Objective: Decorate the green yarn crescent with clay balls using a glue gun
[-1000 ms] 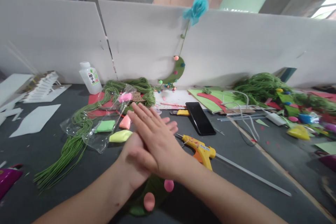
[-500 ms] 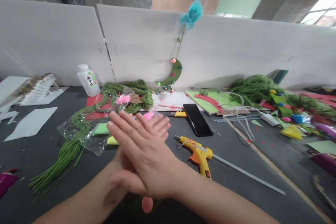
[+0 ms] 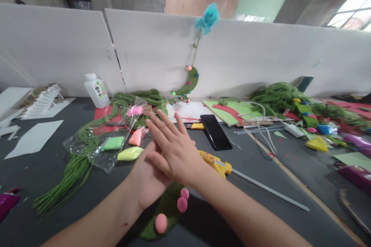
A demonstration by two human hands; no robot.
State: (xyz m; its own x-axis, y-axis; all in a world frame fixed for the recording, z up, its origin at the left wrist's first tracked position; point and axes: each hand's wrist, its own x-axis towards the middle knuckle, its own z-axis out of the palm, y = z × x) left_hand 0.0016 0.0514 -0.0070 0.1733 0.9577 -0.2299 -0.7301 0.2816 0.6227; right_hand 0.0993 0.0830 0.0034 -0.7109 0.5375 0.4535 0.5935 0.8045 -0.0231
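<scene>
Right hand (image 3: 181, 154) shifted across left hand (image 3: 147, 179) | hands pressed together, can't tell if holding | pink balls (image 3: 182, 204) nearby

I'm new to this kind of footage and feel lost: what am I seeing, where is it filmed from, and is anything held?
There is no machine here, just a person's two bare hands. A camera worn on the head looks forward and down at them. The right hand lies across the upturned left hand; whether anything sits between the palms is hidden. Below them in view is a green leaf-like piece with pink balls. On the dark table, a yellow glue gun and black phone lie to the right; coloured lumps and green cords to the left.
</scene>
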